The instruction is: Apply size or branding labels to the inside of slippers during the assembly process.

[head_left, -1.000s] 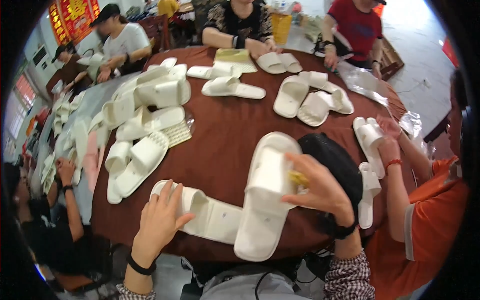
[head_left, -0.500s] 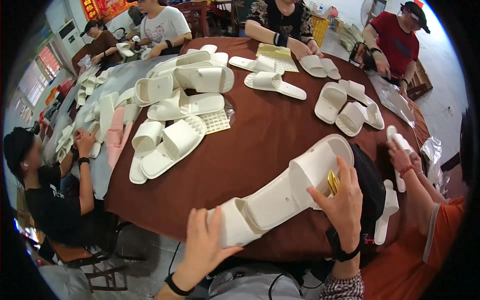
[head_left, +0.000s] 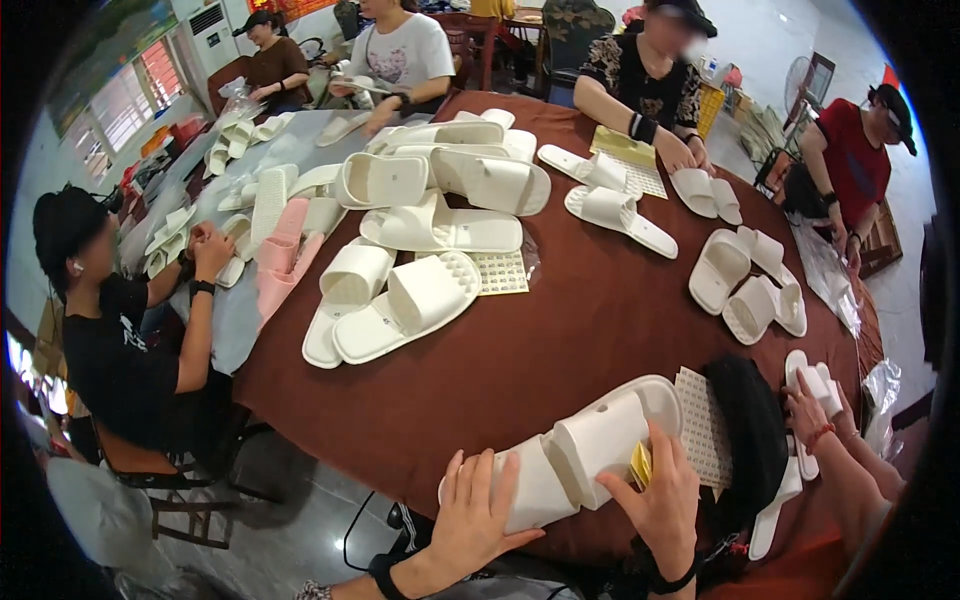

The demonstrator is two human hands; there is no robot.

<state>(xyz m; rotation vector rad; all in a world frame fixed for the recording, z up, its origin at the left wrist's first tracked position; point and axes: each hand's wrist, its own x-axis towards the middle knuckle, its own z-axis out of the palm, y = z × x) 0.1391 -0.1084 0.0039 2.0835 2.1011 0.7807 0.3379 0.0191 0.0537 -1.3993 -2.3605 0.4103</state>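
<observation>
In front of me at the near table edge lie two white slippers, pushed close together so that their straps nearly meet. My left hand [head_left: 480,515] is wrapped over the near-left slipper [head_left: 535,478], fingers on top and thumb along its near side. With thumb and fingers my right hand [head_left: 660,500] grips the strap side of the far-right slipper [head_left: 605,435]. A small folded yellow piece [head_left: 641,463] shows between that thumb and the fingers; what it is, I cannot make out. Beyond it lies a sticker sheet [head_left: 704,425], partly under a black cap-like thing [head_left: 748,440].
White slippers [head_left: 440,220] are piled left of the middle on the brown tablecloth [head_left: 570,310], beside pink slippers [head_left: 284,255]. More pairs [head_left: 750,285] lie at the right. Co-workers sit around the table; a neighbour's hands [head_left: 825,410] hold a slipper close on my right.
The two slippers, stretched end to end before, are now pushed together and overlap more. My hands have come closer to each other. The view has shifted, baring the sticker sheet by the black thing.
</observation>
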